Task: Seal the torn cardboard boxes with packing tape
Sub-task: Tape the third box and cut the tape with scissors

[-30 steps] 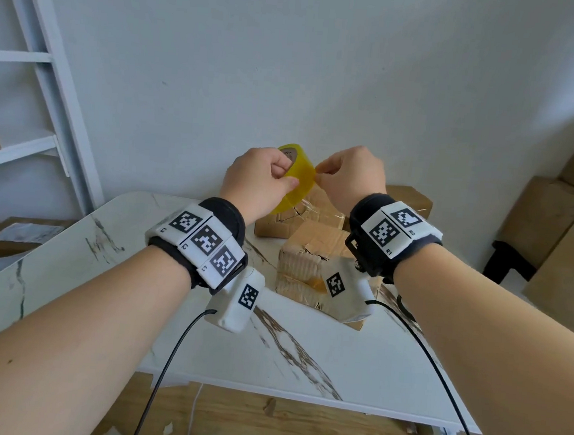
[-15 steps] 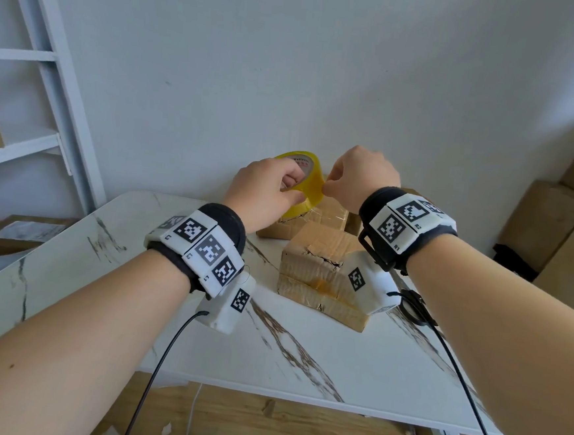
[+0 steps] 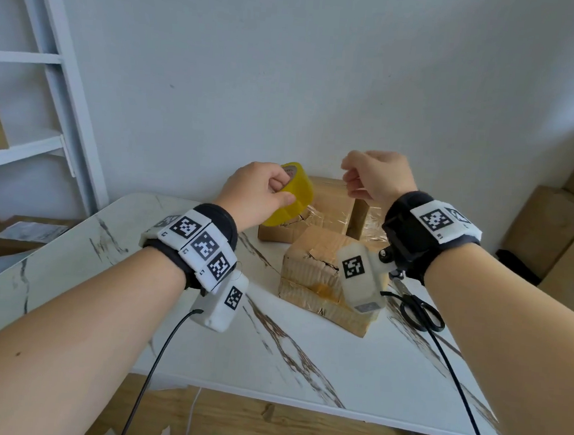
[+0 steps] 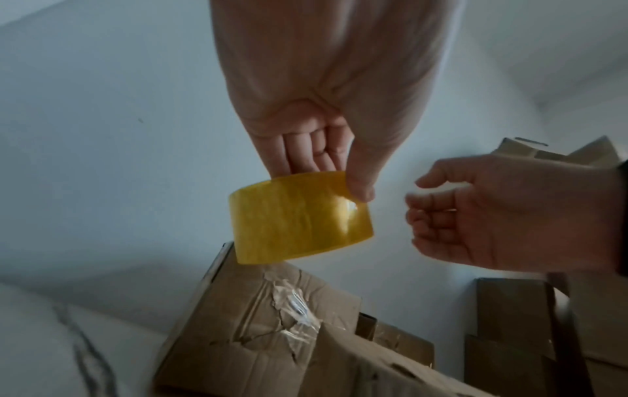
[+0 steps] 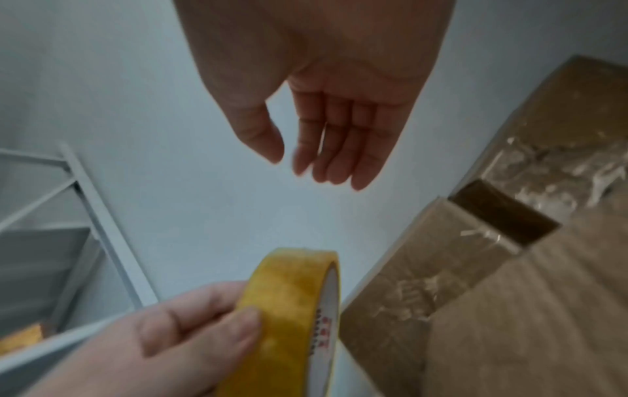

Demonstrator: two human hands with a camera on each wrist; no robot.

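Observation:
My left hand grips a yellow roll of packing tape, thumb on the outer face and fingers through the core, above the far boxes. The left wrist view shows the roll hanging from the left hand. My right hand hovers to the right of the roll, fingers loosely curled and holding nothing; the right wrist view shows thumb and fingers apart. A torn cardboard box stands mid-table. Behind it stand two more boxes with crinkled clear tape on them.
Black scissors lie on the white marble-pattern table, right of the near box. A white shelf frame stands at the left. More cardboard boxes are stacked on the floor at the right. Cables trail from both wrists.
My right hand has left the roll and moved right, fingers loosened. The left hand keeps the roll and has dropped slightly toward the rear boxes.

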